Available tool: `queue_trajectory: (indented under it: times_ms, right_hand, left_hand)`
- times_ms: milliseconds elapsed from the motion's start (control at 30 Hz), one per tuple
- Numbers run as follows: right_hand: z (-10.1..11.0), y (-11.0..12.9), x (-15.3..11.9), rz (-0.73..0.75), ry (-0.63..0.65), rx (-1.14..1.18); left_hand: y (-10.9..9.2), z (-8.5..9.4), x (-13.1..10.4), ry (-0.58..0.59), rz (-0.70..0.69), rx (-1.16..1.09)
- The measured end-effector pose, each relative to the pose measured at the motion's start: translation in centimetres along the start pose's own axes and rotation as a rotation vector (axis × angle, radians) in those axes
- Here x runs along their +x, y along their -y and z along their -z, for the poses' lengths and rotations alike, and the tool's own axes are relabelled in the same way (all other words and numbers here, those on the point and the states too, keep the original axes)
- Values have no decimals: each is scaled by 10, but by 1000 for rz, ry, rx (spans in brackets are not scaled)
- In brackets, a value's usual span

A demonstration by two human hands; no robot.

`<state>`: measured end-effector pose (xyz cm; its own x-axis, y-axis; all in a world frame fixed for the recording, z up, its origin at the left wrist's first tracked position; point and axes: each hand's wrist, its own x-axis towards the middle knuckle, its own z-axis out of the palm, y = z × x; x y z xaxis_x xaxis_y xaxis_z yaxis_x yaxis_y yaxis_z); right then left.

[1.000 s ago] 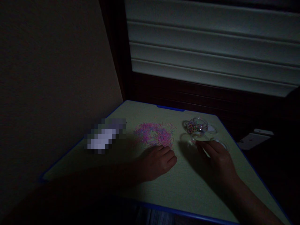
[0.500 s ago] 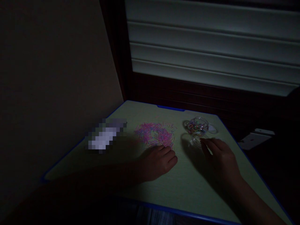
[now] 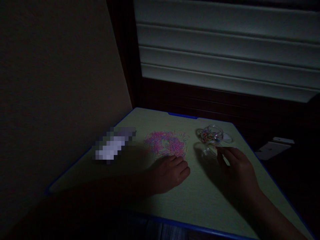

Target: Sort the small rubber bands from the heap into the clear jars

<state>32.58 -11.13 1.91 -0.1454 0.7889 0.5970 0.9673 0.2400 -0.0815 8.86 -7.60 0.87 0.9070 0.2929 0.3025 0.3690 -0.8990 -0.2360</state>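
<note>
My left hand [image 3: 172, 175] lies on the table at the near edge of a loose spread of tiny thin pink, purple and blue pieces [image 3: 156, 141], which look like little rubber bands. Its fingers are curled under, and whatever they hold is hidden. Over a small clear container [image 3: 208, 151], my right hand [image 3: 238, 168] pinches thumb and fingertips together; anything between them is too small and dark to make out. Just behind stands a clear round jar [image 3: 215, 132], with a heap of larger multicoloured bands [image 3: 207, 136] seen at it; whether they lie inside is unclear.
A clear lid-like disc [image 3: 227, 137] lies right of the jar. At the left of the pale, blue-edged table [image 3: 162, 203] is a blurred-out object [image 3: 112, 145]. Beyond the right edge sit a white device [image 3: 273, 150] and a small white box [image 3: 283, 140]. Wall and shutter border the table.
My right hand has barely shifted, staying pinched above the small clear container. My left hand keeps its place by the spread of pieces. The view has moved very slightly.
</note>
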Motion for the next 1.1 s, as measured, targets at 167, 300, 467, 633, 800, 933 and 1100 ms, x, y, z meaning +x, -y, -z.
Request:
queue_trajectory:
  times_ms: [167, 300, 467, 633, 800, 933, 1100]
  right_hand:
    - [0, 0, 1, 19, -18, 11]
    - [0, 0, 1, 27, -41, 13]
    - [0, 1, 1, 11, -28, 5]
    - [0, 1, 1, 5, -22, -1]
    - [1, 0, 2, 9, -2, -3]
    - [2, 2, 2, 11, -10, 6]
    - [3, 3, 3, 43, -31, 18]
  left_hand:
    - [1, 1, 0, 13, -6, 2]
    - [1, 0, 0, 12, -7, -4]
    - [0, -3, 0, -11, 5, 5]
    - [0, -3, 0, -23, -5, 3]
    - [0, -2, 0, -9, -4, 1]
    - [0, -2, -1, -14, 3, 1]
    - [0, -1, -1, -19, 3, -5]
